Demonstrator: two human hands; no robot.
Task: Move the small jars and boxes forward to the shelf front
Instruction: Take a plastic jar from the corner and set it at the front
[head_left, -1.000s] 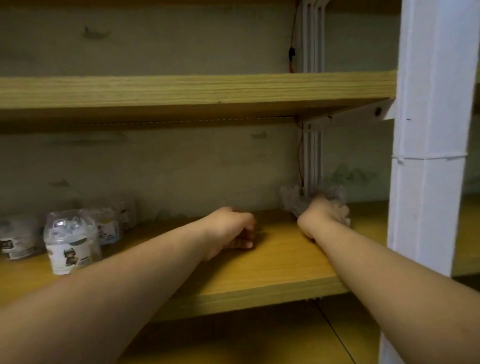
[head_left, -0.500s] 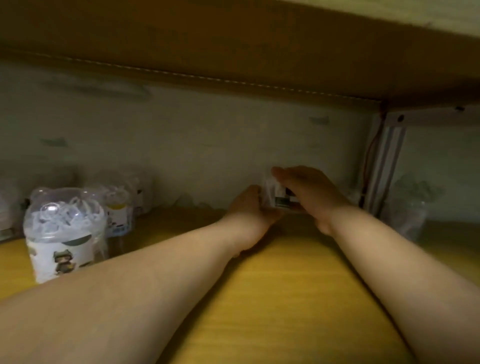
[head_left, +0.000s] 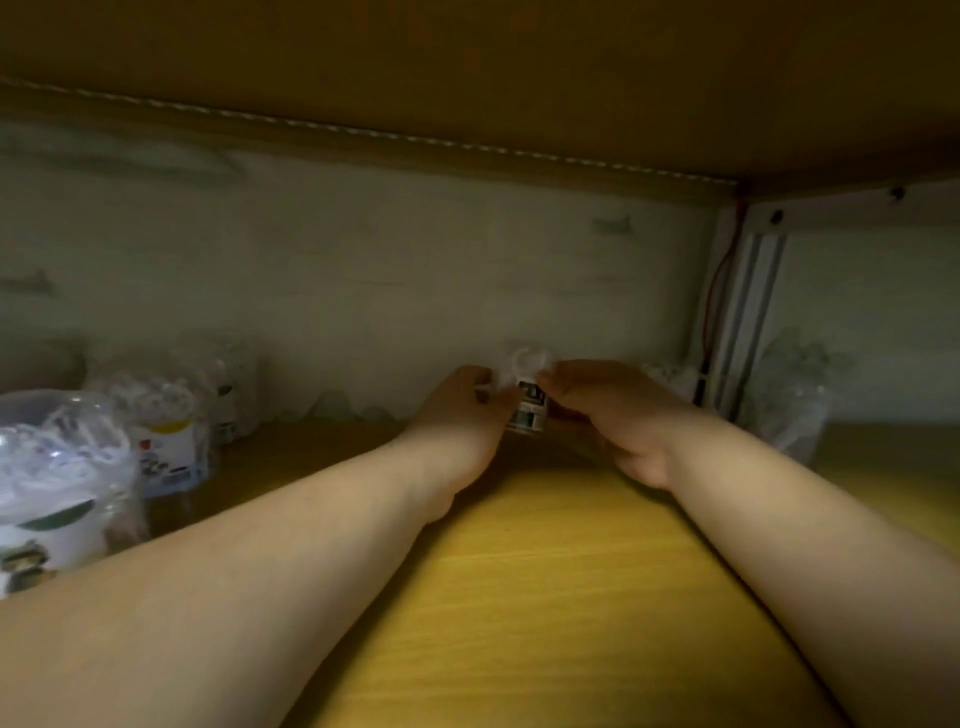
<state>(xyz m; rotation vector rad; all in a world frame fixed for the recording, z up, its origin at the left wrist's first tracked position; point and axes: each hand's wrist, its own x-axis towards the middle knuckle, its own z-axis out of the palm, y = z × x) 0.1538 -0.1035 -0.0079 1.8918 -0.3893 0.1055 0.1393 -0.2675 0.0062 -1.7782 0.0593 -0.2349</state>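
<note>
**Jar at the shelf's back, held from both sides**

Hands meet deep in the bay: the left hand (head_left: 457, 410) and the right hand (head_left: 608, 410) close on one small jar (head_left: 527, 400) from either side, fingers curled against its clear top and printed label. The grip looks like a two-sided pinch, left fingers on the left flank, right fingers over the upper right. The jar stands on the shelf (head_left: 545, 597) near the back wall (head_left: 415, 291), well away from the front edge.

By my judgement the step in hand is securing this jar before bringing it forward. The next move calls for a straight pull toward the person along the bare wood between the forearms, keeping the jar upright and low under the board above.

Light is poor and the picture soft. The jar's base is partly behind the hands, so whether it is lifted or resting I cannot tell. At left, a large clear tub (head_left: 57, 483) is cut by the frame, with smaller jars (head_left: 166, 441) behind it, their number unclear. A crumpled clear shape (head_left: 789, 395) sits at right past the white upright (head_left: 748, 322); what it is I cannot say.
</note>
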